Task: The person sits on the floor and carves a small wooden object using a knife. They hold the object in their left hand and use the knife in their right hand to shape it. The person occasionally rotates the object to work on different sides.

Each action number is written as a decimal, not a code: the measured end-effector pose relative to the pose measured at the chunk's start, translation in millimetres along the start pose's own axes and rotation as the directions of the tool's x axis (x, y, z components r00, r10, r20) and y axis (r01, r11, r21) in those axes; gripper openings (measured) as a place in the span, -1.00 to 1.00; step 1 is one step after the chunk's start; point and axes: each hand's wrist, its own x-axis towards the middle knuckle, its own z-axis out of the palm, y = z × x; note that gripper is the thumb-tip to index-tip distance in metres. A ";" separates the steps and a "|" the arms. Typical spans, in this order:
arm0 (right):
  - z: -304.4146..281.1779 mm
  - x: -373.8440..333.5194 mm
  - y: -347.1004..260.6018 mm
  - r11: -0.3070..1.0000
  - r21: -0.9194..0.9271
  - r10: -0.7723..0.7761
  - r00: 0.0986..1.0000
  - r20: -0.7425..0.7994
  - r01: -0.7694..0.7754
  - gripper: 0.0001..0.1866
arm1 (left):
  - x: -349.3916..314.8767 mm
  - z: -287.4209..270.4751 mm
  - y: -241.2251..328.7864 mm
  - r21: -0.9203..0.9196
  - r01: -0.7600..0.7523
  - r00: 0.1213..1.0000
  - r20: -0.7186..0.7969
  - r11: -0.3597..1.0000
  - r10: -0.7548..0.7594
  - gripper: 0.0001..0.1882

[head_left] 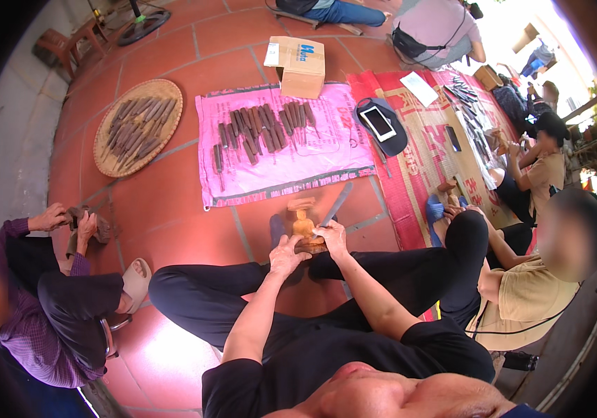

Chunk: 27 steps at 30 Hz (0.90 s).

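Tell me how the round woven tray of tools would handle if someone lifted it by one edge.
The woven tray looks thin and shallow, so it would probably flex a little. The dark tools lie loose and heaped on it, so they would likely slide to the low side or spill. With that load it is probably heavier than it looks.

Small carved wooden figure (304, 226), pale orange-tan, standing upright on the red tile floor just ahead of the left hand (286, 255) and touching the fingers of the right hand (332, 235); rounded top, darker base (details too small to tell). Long flat grey metal file (337, 204), slanting up and away from the right hand, lower end gripped there, upper end over the tiles.
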 end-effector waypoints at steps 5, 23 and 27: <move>-16.3 5.4 10.3 0.997 -0.038 0.071 0.994 -0.082 -0.074 -0.89 | -0.6 -0.3 6.9 0.012 -0.024 1.000 -0.007 1.000 0.024 -0.37; -13.1 -12.4 -12.7 0.993 0.097 0.059 0.998 0.022 -0.061 -0.89 | 1.0 1.7 3.4 0.004 -0.016 1.000 -0.011 1.000 0.016 -0.37; -13.8 -8.8 -17.0 0.989 0.097 0.114 0.993 -0.033 -0.110 -0.87 | -1.0 1.7 0.2 0.002 -0.023 1.000 -0.020 1.000 0.023 -0.37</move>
